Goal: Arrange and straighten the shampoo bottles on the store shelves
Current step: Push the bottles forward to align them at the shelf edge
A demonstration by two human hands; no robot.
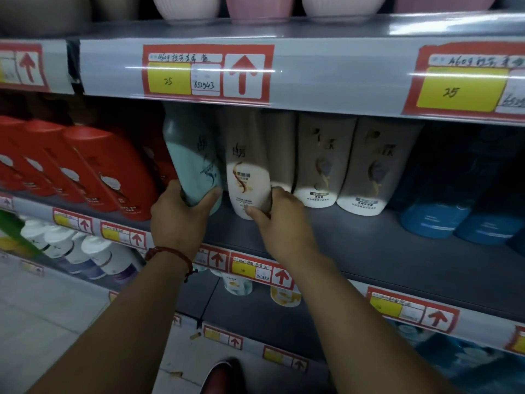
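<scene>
As two hands [177, 220] [284, 223] grip, one teal bottle [196, 157], one white bottle [245, 177]

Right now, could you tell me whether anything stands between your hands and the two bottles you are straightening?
Nothing visible does: the left hand grips the teal bottle, and the right hand grips the white bottle beside it.

Ribbed basins [186, 7], red-framed price tags [207, 72]
</scene>
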